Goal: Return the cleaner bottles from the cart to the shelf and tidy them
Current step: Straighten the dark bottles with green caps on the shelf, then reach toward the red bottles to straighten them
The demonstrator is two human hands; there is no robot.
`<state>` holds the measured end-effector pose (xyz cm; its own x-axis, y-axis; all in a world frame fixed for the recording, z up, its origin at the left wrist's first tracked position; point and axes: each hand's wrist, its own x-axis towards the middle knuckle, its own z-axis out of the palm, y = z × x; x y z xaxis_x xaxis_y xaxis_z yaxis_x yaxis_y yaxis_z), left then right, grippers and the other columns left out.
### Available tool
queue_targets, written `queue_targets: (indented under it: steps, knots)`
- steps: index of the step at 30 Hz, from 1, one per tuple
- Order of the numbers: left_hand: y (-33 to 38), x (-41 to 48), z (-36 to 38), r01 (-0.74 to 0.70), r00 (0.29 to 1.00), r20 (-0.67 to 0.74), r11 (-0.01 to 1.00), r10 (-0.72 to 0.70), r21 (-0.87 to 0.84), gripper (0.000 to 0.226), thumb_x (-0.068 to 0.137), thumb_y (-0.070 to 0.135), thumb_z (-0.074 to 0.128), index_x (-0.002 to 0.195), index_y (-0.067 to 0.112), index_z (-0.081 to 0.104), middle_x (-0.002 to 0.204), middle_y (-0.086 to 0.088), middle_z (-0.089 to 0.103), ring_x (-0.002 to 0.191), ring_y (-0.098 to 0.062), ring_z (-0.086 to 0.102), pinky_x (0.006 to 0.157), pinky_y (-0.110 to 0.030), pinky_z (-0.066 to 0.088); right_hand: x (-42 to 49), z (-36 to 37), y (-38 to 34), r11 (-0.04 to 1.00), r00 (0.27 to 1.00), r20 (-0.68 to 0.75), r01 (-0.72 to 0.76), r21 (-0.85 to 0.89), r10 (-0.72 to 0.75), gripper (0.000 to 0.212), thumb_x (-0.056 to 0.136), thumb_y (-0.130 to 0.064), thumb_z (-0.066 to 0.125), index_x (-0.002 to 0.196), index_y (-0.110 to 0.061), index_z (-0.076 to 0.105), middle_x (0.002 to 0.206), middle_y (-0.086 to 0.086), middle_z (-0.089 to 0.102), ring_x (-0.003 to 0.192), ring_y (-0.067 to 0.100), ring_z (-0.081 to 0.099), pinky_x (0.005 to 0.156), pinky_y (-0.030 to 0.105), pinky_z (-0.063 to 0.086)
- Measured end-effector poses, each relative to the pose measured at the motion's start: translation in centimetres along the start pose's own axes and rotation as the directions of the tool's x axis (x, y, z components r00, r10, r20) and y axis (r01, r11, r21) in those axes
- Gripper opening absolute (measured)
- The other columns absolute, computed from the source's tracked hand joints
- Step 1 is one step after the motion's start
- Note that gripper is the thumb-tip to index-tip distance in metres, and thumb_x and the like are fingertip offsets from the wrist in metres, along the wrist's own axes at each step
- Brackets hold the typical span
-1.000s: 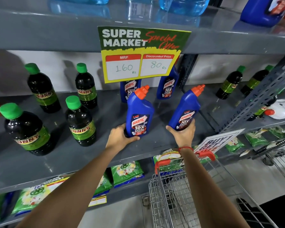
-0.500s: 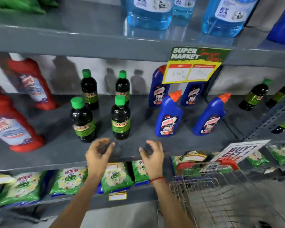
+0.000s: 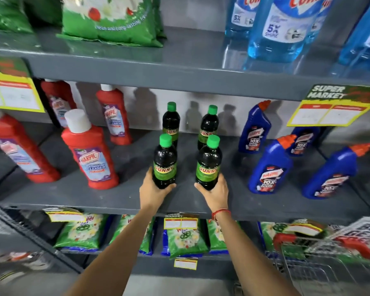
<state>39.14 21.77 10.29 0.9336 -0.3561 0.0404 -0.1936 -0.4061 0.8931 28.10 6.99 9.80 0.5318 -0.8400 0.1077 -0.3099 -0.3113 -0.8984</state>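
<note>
On middle shelf (image 3: 115, 199): left hand (image 3: 153, 192) fingers wrapped round front-left dark bottle (image 3: 165, 161); right hand (image 3: 215, 192) likewise front-right dark bottle (image 3: 208, 163).

Bare shelf (image 3: 135, 167) separates red bottles (image 3: 90, 150) from dark bottles (image 3: 165, 161).

- Left hand (image 3: 153, 192) grips the base of the front-left dark bottle (image 3: 165, 162) on the grey shelf (image 3: 120, 199)
- Right hand (image 3: 215, 192) grips the front-right dark bottle (image 3: 208, 164)
- Two more green-capped bottles (image 3: 171, 122) stand upright behind
- Red bottles (image 3: 90, 152) left, blue bottles (image 3: 269, 165) right
- Cart (image 3: 320, 265) at lower right
</note>
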Motion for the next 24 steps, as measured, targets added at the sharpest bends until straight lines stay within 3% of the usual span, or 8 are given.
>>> queue_targets:
  steps: [5, 10, 13, 15, 18, 21, 24]
  knots:
    - [0.0, 0.1, 0.2, 0.002, 1.000, -0.022, 0.997, 0.000, 0.073, 0.064, 0.065, 0.034, 0.079, 0.120, 0.014, 0.051, 0.120, -0.010, 0.066, 0.113, -0.030, 0.059, 0.092, -0.037, 0.047, -0.1, 0.2, 0.1, 0.999, 1.000, 0.005, 0.029, -0.015, -0.029, 0.070, 0.065, -0.021, 0.080, 0.122, -0.002, 0.044, 0.122, 0.021, 0.054, 0.115, 0.034, 0.051, 0.093, 0.031, 0.038]
    - [-0.1, 0.3, 0.2, -0.015, 1.000, -0.022, 0.997, 0.016, 0.072, 0.065, 0.065, 0.034, 0.079, 0.120, 0.015, 0.051, 0.119, -0.010, 0.067, 0.112, -0.030, 0.060, 0.093, -0.039, 0.049, 0.0, 0.1, 0.2, 0.997, 0.999, 0.006, 0.052, -0.053, -0.052, 0.074, 0.066, -0.021, 0.079, 0.127, -0.002, 0.041, 0.125, 0.023, 0.052, 0.118, 0.034, 0.049, 0.097, 0.034, 0.038]
    - [-0.1, 0.2, -0.3, -0.014, 0.998, 0.055, 1.000, 0.014, 0.015, 0.073, 0.063, 0.029, 0.080, 0.127, 0.016, 0.046, 0.123, -0.009, 0.064, 0.110, -0.029, 0.061, 0.093, -0.041, 0.051, -0.5, 0.0, 0.4, 0.997, 0.999, -0.014, 0.028, -0.079, -0.029, 0.086, 0.062, -0.026, 0.082, 0.132, -0.002, 0.036, 0.129, 0.023, 0.050, 0.121, 0.035, 0.047, 0.100, 0.040, 0.039]
    - [-0.7, -0.5, -1.4, -0.013, 0.995, 0.100, 0.998, 0.019, -0.061, 0.074, 0.065, 0.026, 0.080, 0.129, 0.016, 0.045, 0.125, -0.003, 0.062, 0.108, -0.024, 0.061, 0.094, -0.038, 0.051, -1.7, 0.3, 0.4, 0.999, 0.996, -0.085, -0.028, -0.026, 0.025, 0.089, 0.063, -0.027, 0.082, 0.134, -0.003, 0.033, 0.131, 0.024, 0.047, 0.121, 0.035, 0.048, 0.103, 0.045, 0.041]
    - [-2.7, -2.5, -4.8, 0.031, 0.997, 0.070, 0.985, -0.019, -0.172, 0.062, 0.074, 0.019, 0.075, 0.129, 0.011, 0.049, 0.122, 0.005, 0.058, 0.113, -0.013, 0.055, 0.093, -0.023, 0.044, -4.8, 1.3, -0.2, 0.999, 0.965, -0.262, -0.002, 0.037, 0.012, 0.065, 0.074, -0.016, 0.073, 0.129, -0.001, 0.040, 0.124, 0.026, 0.049, 0.114, 0.037, 0.053, 0.099, 0.046, 0.044]
    - [-5.3, -3.3, -9.7, 0.001, 0.997, -0.075, 0.983, -0.016, -0.184, 0.037, 0.075, 0.019, 0.074, 0.110, 0.011, 0.061, 0.106, -0.002, 0.066, 0.101, -0.019, 0.063, 0.081, -0.022, 0.049, -8.5, 4.1, -1.7, 0.989, 0.937, -0.323, 0.145, 0.022, -0.130, 0.040, 0.080, -0.007, 0.066, 0.117, -0.001, 0.051, 0.112, 0.024, 0.053, 0.104, 0.025, 0.054, 0.093, 0.027, 0.041]
    - [-6.8, -2.4, -14.6, -0.029, 0.977, -0.212, 0.983, -0.010, -0.179, 0.025, 0.077, 0.018, 0.072, 0.099, 0.016, 0.061, 0.094, 0.000, 0.066, 0.091, -0.021, 0.063, 0.067, -0.007, 0.047, -10.4, 8.6, -4.3, 0.954, 0.948, -0.121, 0.298, 0.013, -0.294, 0.036, 0.081, -0.018, 0.064, 0.113, -0.003, 0.055, 0.106, 0.020, 0.056, 0.098, 0.010, 0.049, 0.090, 0.004, 0.033]
